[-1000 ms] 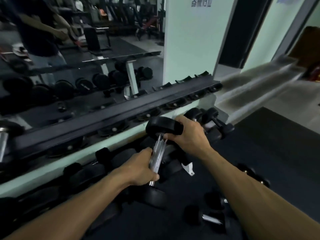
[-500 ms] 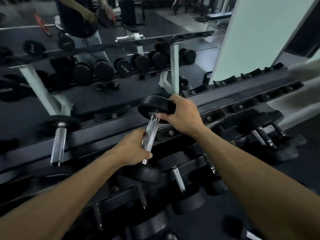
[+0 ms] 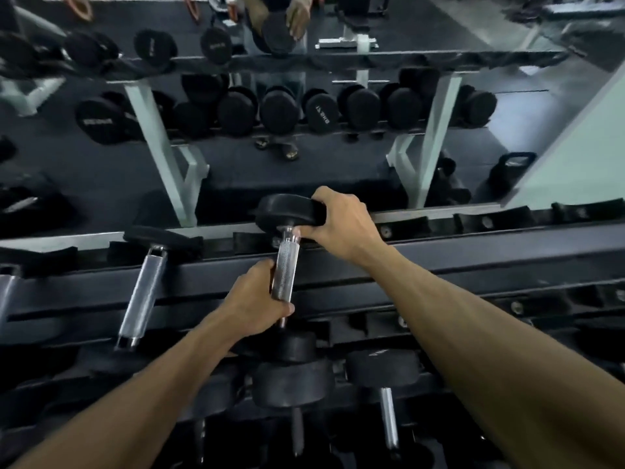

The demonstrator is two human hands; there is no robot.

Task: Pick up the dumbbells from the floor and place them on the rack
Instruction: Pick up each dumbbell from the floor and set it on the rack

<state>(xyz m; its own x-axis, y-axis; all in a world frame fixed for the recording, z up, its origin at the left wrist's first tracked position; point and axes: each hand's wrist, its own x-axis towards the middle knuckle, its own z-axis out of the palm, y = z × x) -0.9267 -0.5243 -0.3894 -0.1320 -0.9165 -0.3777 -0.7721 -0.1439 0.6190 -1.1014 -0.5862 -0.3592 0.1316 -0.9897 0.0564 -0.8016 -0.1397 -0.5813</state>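
Heavy, rigid dumbbell (image 3: 285, 265): left hand (image 3: 257, 304) wraps the knurled bar, right hand (image 3: 341, 225) clasps its far head, over the rack (image 3: 439, 252).

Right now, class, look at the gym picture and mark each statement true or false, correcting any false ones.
1. The left hand grips the knurled metal handle of the dumbbell. True.
2. The right hand is resting on the floor. False: it holds the dumbbell's far black head, up at the top rail of the rack.
3. Another dumbbell lies on the rack to the left of the held one. True.
4. The lower tier holds no dumbbells. False: several black heads sit below the hands.
5. Only one hand touches the dumbbell. False: both do.
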